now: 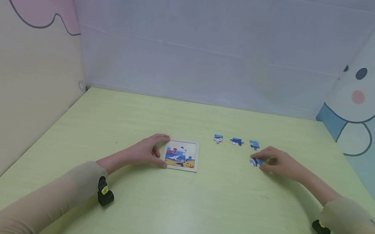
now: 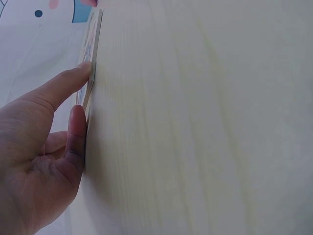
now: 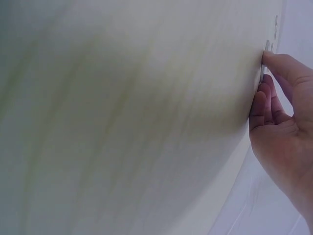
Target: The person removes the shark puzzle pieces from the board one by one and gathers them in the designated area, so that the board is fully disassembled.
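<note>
Left hand (image 1: 145, 150): set at the left side of the puzzle board, with thumb at the near left corner and fingers at the far left corner.
Left grip: fairly wide, holding the puzzle board across its left edge.
Puzzle board (image 1: 197, 156): laid flat on the table (image 1: 177, 215); bordered by a pale rim; filled in the lower part with a blue and yellow sea scene; bare white in most of the upper part.
Right hand (image 1: 279, 164): lowered near the tabletop, well to the right of the puzzle board.
Right grip: narrow, pinching the held piece between thumb and fingers.
Held piece (image 1: 256, 162): blue and white; partly covered by the fingertips; contact with the table cannot be told.
Loose pieces: spaced in a row beyond the held piece, as left piece (image 1: 218, 139), middle piece (image 1: 237, 141) and right piece (image 1: 254, 144).
Backdrop (image 1: 199, 34): pale, hung behind the table.
</note>
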